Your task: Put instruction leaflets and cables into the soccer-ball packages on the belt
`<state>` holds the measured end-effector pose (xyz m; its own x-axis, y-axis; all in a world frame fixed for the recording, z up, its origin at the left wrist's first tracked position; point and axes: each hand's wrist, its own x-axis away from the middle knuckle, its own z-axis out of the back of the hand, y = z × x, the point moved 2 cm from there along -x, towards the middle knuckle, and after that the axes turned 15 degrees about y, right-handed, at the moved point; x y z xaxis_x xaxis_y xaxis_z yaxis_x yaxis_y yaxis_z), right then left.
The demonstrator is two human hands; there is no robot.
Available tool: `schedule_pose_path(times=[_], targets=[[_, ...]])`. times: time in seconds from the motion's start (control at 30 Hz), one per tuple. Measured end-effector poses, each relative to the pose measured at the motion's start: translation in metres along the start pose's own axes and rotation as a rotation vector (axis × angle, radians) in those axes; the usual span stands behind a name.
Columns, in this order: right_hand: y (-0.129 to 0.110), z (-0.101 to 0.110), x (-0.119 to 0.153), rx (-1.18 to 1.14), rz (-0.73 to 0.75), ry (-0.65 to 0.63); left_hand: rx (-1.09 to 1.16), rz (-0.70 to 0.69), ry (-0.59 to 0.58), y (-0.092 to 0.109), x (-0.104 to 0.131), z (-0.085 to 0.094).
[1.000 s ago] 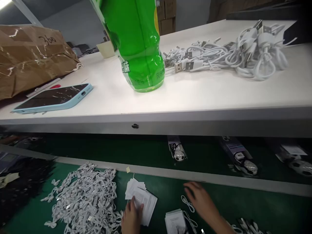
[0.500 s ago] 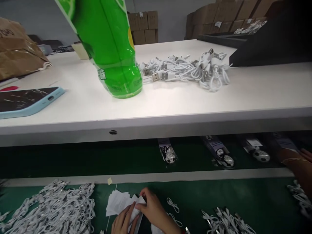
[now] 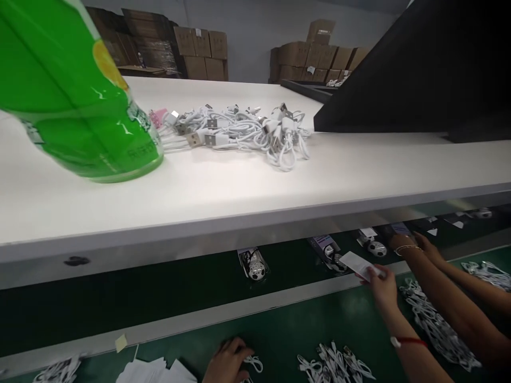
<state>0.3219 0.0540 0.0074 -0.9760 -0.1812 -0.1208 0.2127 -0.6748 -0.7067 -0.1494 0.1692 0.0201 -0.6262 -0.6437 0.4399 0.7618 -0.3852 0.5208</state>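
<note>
My right hand (image 3: pixel 381 282) reaches out to the far edge of the green mat (image 3: pixel 303 324) and holds a small white card (image 3: pixel 356 264) just beside the dark belt (image 3: pixel 159 287). A red string is tied around that wrist. At the bottom edge, my left hand (image 3: pixel 227 363) rests on the mat with its fingers curled onto a coiled white cable (image 3: pixel 254 364). A loose stack of white cards (image 3: pixel 154 371) lies just left of that hand.
Packaged ball-shaped items (image 3: pixel 255 265) lie on the belt. A co-worker's hands (image 3: pixel 423 247) reach in at the right. Cable heaps (image 3: pixel 335 367) lie on the mat. The white shelf (image 3: pixel 223 186) carries a green bottle (image 3: pixel 99 138), cables (image 3: pixel 239 130) and a black bin (image 3: pixel 419 80).
The view swung right. My right hand left the card stack and went far right toward the belt with one card. My left hand moved off the cards onto a cable coil.
</note>
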Motion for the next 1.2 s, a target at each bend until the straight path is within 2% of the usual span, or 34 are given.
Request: schedule_pose_path(times=[0.13, 0.23, 0.3, 0.4, 0.5, 0.57, 0.6, 0.67, 0.77, 0.83, 0.87, 0.9, 0.97, 1.07, 1.13, 1.2], targets=[[-0.016, -0.039, -0.027, 0.178, -0.066, -0.028, -0.031, 0.022, -0.02, -0.005, -0.011, -0.005], [-0.036, -0.074, -0.029, 0.279, -0.05, -0.049, 0.018, 0.039, -0.012, -0.006, -0.015, -0.008], [-0.048, -0.087, -0.029, 0.328, 0.001, -0.065, 0.084, 0.049, 0.023, -0.001, -0.018, -0.005], [-0.06, -0.083, -0.027, 0.401, 0.117, -0.031, 0.183, 0.029, 0.207, 0.021, -0.029, 0.017], [-0.057, -0.06, -0.011, 0.472, 0.186, 0.056, 0.15, 0.0, 0.482, 0.056, -0.056, 0.049], [-0.049, -0.047, 0.024, 0.461, 0.299, 0.025, -0.014, 0.003, 0.55, 0.077, -0.082, 0.064], [-0.044, -0.042, 0.051, 0.425, 0.389, -0.042, -0.049, 0.014, 0.55, 0.085, -0.097, 0.069], [-0.033, -0.035, 0.123, 0.275, 0.589, -0.263, -0.088, 0.043, 0.523, 0.094, -0.127, 0.073], [-0.015, -0.028, 0.25, 0.156, 0.729, -0.681, -0.131, 0.105, 0.453, 0.095, -0.164, 0.07], [-0.01, -0.031, 0.321, 0.198, 0.784, -0.876, -0.152, 0.165, 0.417, 0.094, -0.179, 0.065], [-0.01, -0.035, 0.347, 0.245, 0.794, -0.938, -0.158, 0.197, 0.405, 0.093, -0.184, 0.062], [-0.01, -0.04, 0.366, 0.309, 0.781, -0.935, -0.16, 0.224, 0.398, 0.094, -0.188, 0.06], [-0.011, -0.051, 0.383, 0.395, 0.745, -0.904, -0.147, 0.254, 0.404, 0.097, -0.191, 0.058], [-0.009, -0.057, 0.379, 0.391, 0.729, -0.96, -0.066, 0.2, 0.445, 0.102, -0.182, 0.062], [-0.01, -0.05, 0.371, 0.339, 0.728, -1.009, 0.019, 0.121, 0.476, 0.098, -0.164, 0.068], [-0.017, -0.037, 0.364, 0.243, 0.69, -1.012, 0.103, 0.057, 0.511, 0.084, -0.132, 0.076]])
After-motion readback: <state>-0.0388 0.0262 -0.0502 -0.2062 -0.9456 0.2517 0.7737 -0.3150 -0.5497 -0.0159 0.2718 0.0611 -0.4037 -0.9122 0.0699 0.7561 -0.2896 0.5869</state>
